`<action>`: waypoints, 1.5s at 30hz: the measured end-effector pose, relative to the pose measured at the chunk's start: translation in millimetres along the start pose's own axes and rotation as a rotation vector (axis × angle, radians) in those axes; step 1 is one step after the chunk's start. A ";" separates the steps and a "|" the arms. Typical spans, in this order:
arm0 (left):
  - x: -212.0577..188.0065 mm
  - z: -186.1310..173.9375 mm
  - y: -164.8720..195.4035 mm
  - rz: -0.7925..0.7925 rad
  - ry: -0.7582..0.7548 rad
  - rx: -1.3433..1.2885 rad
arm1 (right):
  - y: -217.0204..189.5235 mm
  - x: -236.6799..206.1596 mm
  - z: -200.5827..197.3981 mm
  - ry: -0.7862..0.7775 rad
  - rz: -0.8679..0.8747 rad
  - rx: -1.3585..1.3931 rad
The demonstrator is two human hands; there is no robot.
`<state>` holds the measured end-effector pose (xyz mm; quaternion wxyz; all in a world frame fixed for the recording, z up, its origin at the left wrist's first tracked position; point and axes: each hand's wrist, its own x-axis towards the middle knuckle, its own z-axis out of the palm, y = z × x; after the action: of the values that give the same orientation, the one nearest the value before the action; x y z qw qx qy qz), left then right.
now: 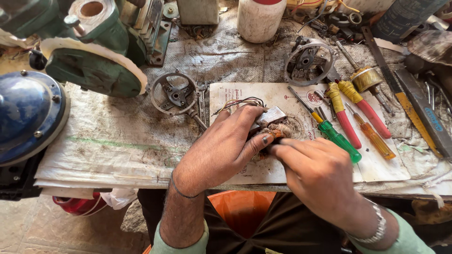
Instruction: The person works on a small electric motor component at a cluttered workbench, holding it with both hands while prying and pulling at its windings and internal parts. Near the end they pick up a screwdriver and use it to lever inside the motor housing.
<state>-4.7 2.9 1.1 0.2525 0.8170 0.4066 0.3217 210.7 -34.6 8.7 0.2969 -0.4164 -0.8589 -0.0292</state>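
Your left hand [221, 148] curls over the small copper-wound motor stator with its grey metal core [270, 123], thumb and fingers clamped on its near side. Your right hand [316, 174] comes in from the right, fingertips pinched against the brown windings; whether they grip a strand, I cannot tell. The stator lies between both hands, directly ahead of you, on the soiled white printed card [282, 101]. Its long axis seems to run left to right, and its thin coloured lead wires [240, 102] trail away to the upper left, past your left hand. Your left hand covers more of it. Just right lie the green-handled screwdriver [335, 136] and two red-and-yellow-handled screwdrivers [351, 113]; farther left, a round grey metal end bracket [176, 94].
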 end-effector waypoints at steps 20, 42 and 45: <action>-0.3 -0.3 0.7 0.005 0.013 -0.005 | -4.3 1.2 -8.7 0.058 0.007 0.064; -1.1 -1.0 1.4 0.004 0.021 0.004 | -1.7 -1.4 3.4 0.120 0.003 0.012; -1.5 -0.7 1.1 -0.021 0.007 -0.022 | -2.5 -0.2 4.7 0.108 0.009 0.048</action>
<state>-5.3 1.1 1.9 0.2635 0.8086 0.4125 0.3265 206.8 -35.0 5.2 0.3526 -0.4108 -0.8403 -0.0298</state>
